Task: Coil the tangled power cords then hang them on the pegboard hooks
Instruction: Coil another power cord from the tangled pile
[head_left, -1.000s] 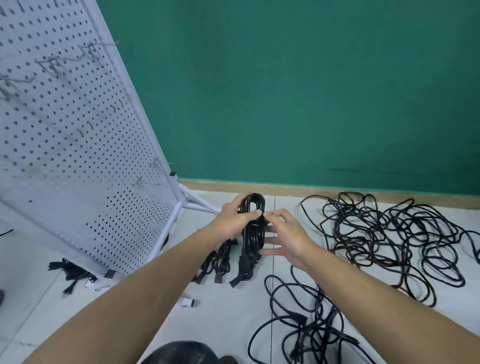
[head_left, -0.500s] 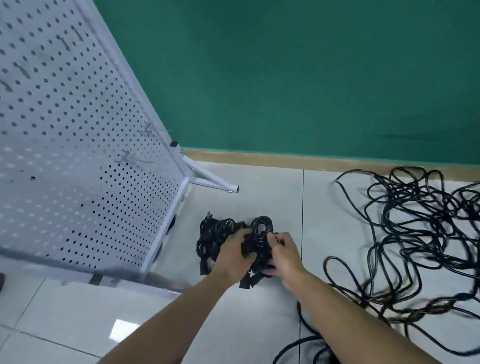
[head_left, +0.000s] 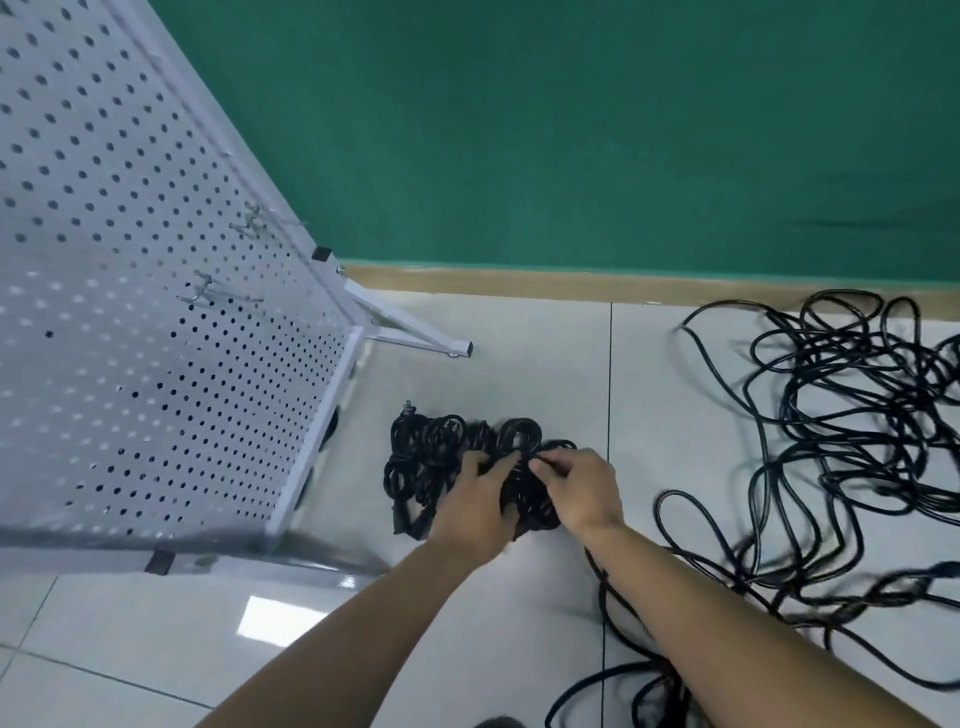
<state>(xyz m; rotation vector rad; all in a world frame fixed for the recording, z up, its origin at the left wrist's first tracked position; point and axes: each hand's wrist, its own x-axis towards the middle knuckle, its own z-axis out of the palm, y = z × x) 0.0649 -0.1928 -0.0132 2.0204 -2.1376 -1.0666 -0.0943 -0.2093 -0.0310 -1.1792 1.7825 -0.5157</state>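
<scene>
The left grip (head_left: 478, 500) and the right grip (head_left: 583, 488) both hold one coiled cord (head_left: 521, 423), with fingers curled round its middle. It sits between them, its loop sticking out past the fingertips. More coiled cords (head_left: 421, 467) lie just left of the left grip. The tangled cords (head_left: 857, 415) lie well off to the right.

Two bare forearms are reaching in from the near edge and converging at the middle. The left hand (head_left: 475, 501) is curling its fingers down over a coiled cord bundle (head_left: 527, 501), its back facing up. The right hand (head_left: 584, 491), just beside it, is pinching the same bundle with thumb and fingertips.
</scene>
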